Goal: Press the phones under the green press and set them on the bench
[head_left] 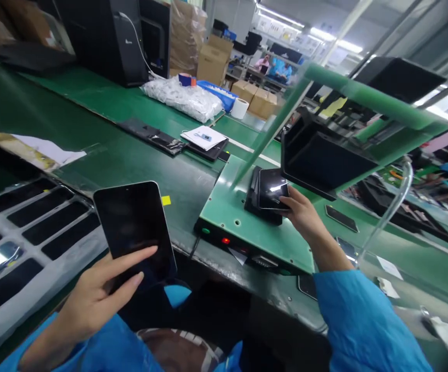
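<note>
My left hand (100,294) holds a tablet (131,217) with a dark screen and a thin light rim, its index finger and thumb lying over the lower face. My right hand (303,214) grips the right edge of a second dark-screened device (270,188), with fingertips on its glass. That device sits at a black cradle (252,199) on a green-topped test fixture (220,206); I cannot tell whether it rests fully in it. A red light (226,241) glows on the fixture's front. Above my right hand stands a green frame (270,129) carrying a black angled block (324,155).
At the left, a white tray (53,274) holds several dark panels. Behind stand a black computer tower (100,41), bubble-wrapped items (185,98) and papers (204,137). Another device (342,218) lies right of the fixture, near a curved metal tube (392,201). People (280,70) sit far back.
</note>
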{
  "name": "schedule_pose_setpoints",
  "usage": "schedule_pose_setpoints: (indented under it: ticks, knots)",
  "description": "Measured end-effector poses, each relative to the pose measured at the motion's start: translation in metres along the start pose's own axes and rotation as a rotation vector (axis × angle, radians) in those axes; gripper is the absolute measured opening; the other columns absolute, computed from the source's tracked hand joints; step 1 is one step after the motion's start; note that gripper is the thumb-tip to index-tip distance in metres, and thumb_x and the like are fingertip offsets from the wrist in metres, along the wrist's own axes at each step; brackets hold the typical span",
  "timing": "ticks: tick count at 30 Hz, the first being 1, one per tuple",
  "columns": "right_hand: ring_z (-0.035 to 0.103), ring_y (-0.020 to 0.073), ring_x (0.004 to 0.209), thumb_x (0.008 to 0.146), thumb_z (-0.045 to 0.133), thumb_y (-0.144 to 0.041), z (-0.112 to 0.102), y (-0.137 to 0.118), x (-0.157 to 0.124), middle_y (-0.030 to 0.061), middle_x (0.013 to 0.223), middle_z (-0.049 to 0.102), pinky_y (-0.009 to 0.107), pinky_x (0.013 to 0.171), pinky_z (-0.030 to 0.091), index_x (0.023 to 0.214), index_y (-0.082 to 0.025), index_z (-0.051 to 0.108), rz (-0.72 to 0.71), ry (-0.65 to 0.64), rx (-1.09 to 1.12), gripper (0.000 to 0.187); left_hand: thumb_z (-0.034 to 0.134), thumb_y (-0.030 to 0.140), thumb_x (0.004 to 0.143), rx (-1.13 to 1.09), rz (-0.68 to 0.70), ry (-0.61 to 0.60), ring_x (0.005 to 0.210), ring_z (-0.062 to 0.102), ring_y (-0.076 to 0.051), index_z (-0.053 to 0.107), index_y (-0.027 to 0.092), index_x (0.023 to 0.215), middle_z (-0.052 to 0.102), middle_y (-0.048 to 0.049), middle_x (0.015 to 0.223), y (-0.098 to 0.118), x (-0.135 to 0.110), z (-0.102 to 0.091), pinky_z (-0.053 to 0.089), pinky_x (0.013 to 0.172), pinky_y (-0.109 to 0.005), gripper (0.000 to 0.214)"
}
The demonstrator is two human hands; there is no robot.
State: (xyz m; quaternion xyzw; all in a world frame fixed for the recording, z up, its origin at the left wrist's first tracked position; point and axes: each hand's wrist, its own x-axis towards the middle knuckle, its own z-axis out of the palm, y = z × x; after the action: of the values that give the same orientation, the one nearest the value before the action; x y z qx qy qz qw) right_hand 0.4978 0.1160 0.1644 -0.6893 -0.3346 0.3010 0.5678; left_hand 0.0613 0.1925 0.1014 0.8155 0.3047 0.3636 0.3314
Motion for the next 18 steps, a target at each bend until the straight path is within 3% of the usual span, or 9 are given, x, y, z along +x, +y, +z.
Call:
schedule_pose_setpoints:
  ticks: [3, 6, 8, 10, 13, 15, 16, 18]
  knots:
    - [0.061, 0.0295, 0.084, 0.069, 0.067, -0.056, -0.010, -0.001, 0.013, 0.0049, 0.093, 0.063, 0.033, 0.061, 0.049, 0.110, -0.020, 0.060, -0.055, -0.079, -0.399, 0.056, 0.060, 0.029, 0.100, 0.191, 0.196, 0.048, 0.110, 0.073, -0.018, 0.053, 0.044, 0.148, 0.070, 0.0054, 0.133, -0.012, 0.016, -0.001, 0.059, 0.101, -0.025, 0.051]
    - [0.056, 0.0279, 0.069, 0.088, 0.056, -0.045, -0.010, -0.006, 0.019, 0.0039, 0.073, 0.055, 0.036, 0.061, 0.041, 0.106, -0.017, 0.061, -0.049, -0.078, -0.944, 0.034, 0.060, 0.032, 0.102, 0.378, 0.401, 0.089, 0.111, 0.072, -0.025, 0.044, 0.028, 0.157, 0.068, -0.0076, 0.135, -0.020, 0.039, 0.015, 0.060, 0.099, -0.034, 0.057]
    - [0.060, 0.0307, 0.079, 0.100, 0.055, -0.038, -0.007, -0.007, 0.012, 0.0070, 0.085, 0.059, 0.040, 0.068, 0.045, 0.122, -0.014, 0.064, -0.001, -0.074, -1.211, 0.034, 0.064, 0.039, 0.100, 0.516, 0.510, 0.079, 0.112, 0.071, -0.032, 0.047, 0.013, 0.153, 0.067, -0.0179, 0.133, -0.021, 0.058, 0.033, 0.061, 0.093, -0.042, 0.062]
    - [0.062, 0.0340, 0.092, 0.107, 0.051, -0.039, -0.008, -0.003, -0.005, 0.0098, 0.102, 0.061, 0.045, 0.076, 0.051, 0.138, -0.015, 0.062, -0.039, -0.043, -1.361, 0.040, 0.073, 0.045, 0.094, 0.645, 0.587, 0.039, 0.113, 0.069, -0.036, 0.054, 0.003, 0.144, 0.065, -0.0243, 0.135, -0.020, 0.078, 0.052, 0.061, 0.088, -0.045, 0.068]
    - [0.060, 0.0391, 0.107, 0.113, 0.034, -0.045, -0.026, 0.017, -0.048, 0.0143, 0.125, 0.058, 0.056, 0.087, 0.054, 0.146, -0.012, 0.056, -0.382, -0.065, -1.401, 0.052, 0.088, 0.048, 0.078, 0.764, 0.659, -0.018, 0.114, 0.067, -0.037, 0.062, 0.001, 0.130, 0.061, -0.0252, 0.141, -0.017, 0.104, 0.078, 0.061, 0.084, -0.044, 0.075]
    - [0.049, 0.0413, 0.128, 0.118, 0.024, -0.058, -0.043, 0.036, -0.079, 0.0185, 0.146, 0.045, 0.061, 0.102, 0.050, 0.155, -0.005, 0.041, -0.665, -0.218, -1.349, 0.066, 0.094, 0.049, 0.070, 0.797, 0.689, -0.053, 0.112, 0.068, -0.035, 0.066, 0.002, 0.125, 0.061, -0.0231, 0.143, -0.015, 0.116, 0.090, 0.060, 0.083, -0.043, 0.078]
    - [0.039, 0.0420, 0.138, 0.119, 0.022, -0.061, -0.052, 0.045, -0.092, 0.0184, 0.155, 0.034, 0.062, 0.105, 0.048, 0.160, -0.006, 0.031, -0.714, -0.267, -1.367, 0.069, 0.094, 0.050, 0.069, 0.809, 0.697, -0.067, 0.111, 0.068, -0.034, 0.066, 0.003, 0.125, 0.061, -0.0222, 0.143, -0.015, 0.120, 0.094, 0.060, 0.082, -0.042, 0.078]
    - [0.029, 0.0411, 0.144, 0.121, 0.019, -0.053, -0.063, 0.058, -0.112, 0.0174, 0.160, 0.025, 0.063, 0.107, 0.045, 0.166, -0.010, 0.016, -0.787, -0.242, -1.403, 0.062, 0.093, 0.050, 0.071, 0.823, 0.689, -0.090, 0.112, 0.068, -0.033, 0.066, 0.004, 0.127, 0.060, -0.0218, 0.144, -0.015, 0.124, 0.098, 0.060, 0.082, -0.041, 0.077]
